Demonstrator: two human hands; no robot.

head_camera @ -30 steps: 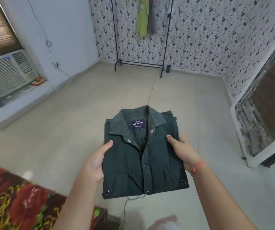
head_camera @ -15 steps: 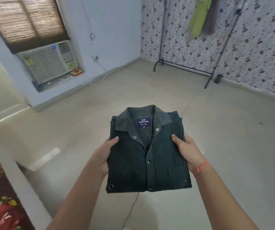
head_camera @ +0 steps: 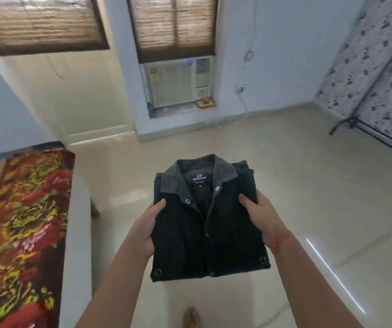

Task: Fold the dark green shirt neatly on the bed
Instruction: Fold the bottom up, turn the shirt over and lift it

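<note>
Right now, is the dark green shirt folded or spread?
Folded: the dark green shirt forms a compact rectangle, collar on top, gripped at its sides by left hand and right hand.

Person: two forearms, bare along their whole visible length; one thin orange-red thread band (head_camera: 276, 243) round the wrist of the right hand (head_camera: 262, 221).

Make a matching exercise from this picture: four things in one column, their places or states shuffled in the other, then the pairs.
1. shirt
2. bed
3. air conditioner
4. rack

A. in the wall, below a blind
B. folded, held by left hand and right hand
C. at the left, with a floral cover
D. far right, by the speckled wall

Pairs: 1-B, 2-C, 3-A, 4-D.
</note>
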